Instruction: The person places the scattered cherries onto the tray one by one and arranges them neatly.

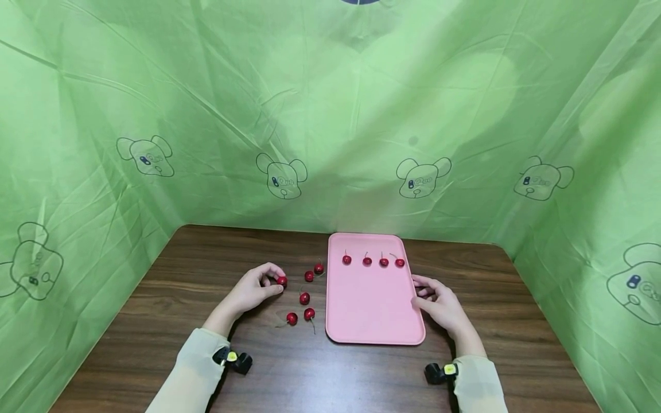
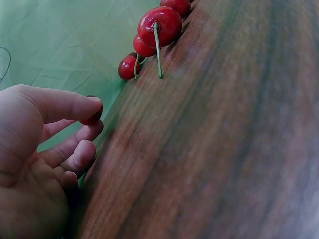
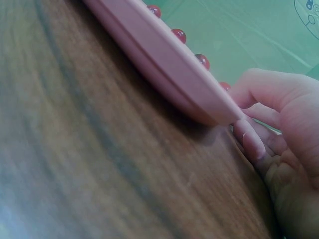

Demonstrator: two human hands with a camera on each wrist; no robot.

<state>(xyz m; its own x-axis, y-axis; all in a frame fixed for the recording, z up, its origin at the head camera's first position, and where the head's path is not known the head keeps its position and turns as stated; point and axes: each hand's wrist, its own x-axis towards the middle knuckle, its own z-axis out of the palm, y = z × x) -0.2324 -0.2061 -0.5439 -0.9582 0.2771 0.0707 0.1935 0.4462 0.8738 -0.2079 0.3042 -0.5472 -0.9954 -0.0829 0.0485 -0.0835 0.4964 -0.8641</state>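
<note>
Overhead, your left hand [image 1: 251, 291] pinched a small red cherry [image 1: 282, 281] left of the flat pink plastic tray [image 1: 361, 321]; only the left wrist view showed thumb covering it. Your right hand [image 1: 439, 304] gripped the tray's right edge.

You are looking at a dark brown desk [image 1: 361, 373] with a streaked wood grain. A plain pale pink tray [image 1: 374, 310] is lying toward its far edge, carrying glossy red cherries [image 1: 373, 261] with thin green stems. More red cherries [image 1: 304, 298] are showing left of the tray. A light green cloth [image 1: 330, 115] printed with dark outline bear heads is surrounding the desk. Your sleeves [image 1: 193, 373] are showing pale cream.
</note>
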